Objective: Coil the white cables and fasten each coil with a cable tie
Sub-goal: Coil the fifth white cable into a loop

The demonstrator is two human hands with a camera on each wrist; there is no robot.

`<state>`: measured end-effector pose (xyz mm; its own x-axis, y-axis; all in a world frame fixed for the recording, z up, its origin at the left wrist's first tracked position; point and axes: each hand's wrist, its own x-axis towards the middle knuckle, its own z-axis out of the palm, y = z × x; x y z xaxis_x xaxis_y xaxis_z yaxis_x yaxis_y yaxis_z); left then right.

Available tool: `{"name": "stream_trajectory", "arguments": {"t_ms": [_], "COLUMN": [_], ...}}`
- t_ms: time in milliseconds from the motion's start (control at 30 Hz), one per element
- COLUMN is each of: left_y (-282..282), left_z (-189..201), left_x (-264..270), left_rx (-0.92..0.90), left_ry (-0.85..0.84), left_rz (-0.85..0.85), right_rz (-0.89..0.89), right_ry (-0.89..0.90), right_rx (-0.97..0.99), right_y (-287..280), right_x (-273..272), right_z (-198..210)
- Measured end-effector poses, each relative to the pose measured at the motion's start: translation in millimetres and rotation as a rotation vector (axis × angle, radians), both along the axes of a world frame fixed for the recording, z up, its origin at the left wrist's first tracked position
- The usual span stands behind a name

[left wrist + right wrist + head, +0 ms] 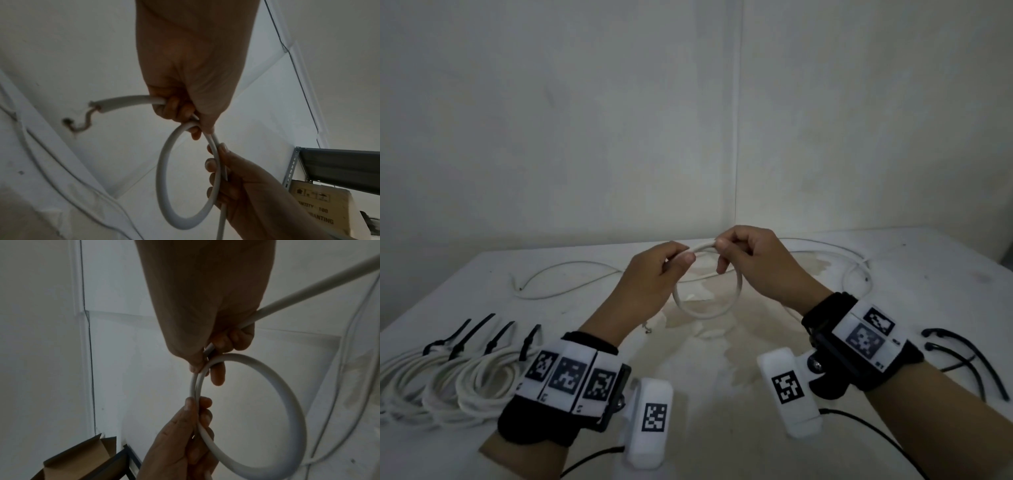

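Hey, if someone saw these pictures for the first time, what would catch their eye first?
Probably the two hands, left hand and right hand, raised mid-table, pinching a white cable into one round loop. Next, the tied coils lined up at the near left, and the loose black cable ties at the right.

Partial print "100" on cardboard box (320, 209)
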<state>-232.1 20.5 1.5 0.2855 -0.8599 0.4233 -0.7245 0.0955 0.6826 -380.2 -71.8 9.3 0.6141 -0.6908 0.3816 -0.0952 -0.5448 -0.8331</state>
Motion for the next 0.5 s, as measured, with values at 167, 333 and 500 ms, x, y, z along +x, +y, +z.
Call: {"name": "stream_trajectory", "arguments": {"t_ms": [167,333,500], "left_y": [-5.5,-12.0,-21.7], "left_z": [2.0,-1.1,-7.5], "left_x": [0.5,-0.6,4.0], "left_rx": [-0.067,-0.095,-0.063], "left_ry": [0.009,0.044,0.049], "left_rz": [0.000,0.011,-0.009], "right_rz": [-0.015,-0.046,-0.067], "right_ry": [-0.040,-0.123,-0.177], "right_rx": [0.025,0.043,0.031], "right_y": [-2.3,-4.1,-12.1], "right_x": [-0.6,4.0,13.5], "right_z": [-2.1,-7.1,-14.9]}}
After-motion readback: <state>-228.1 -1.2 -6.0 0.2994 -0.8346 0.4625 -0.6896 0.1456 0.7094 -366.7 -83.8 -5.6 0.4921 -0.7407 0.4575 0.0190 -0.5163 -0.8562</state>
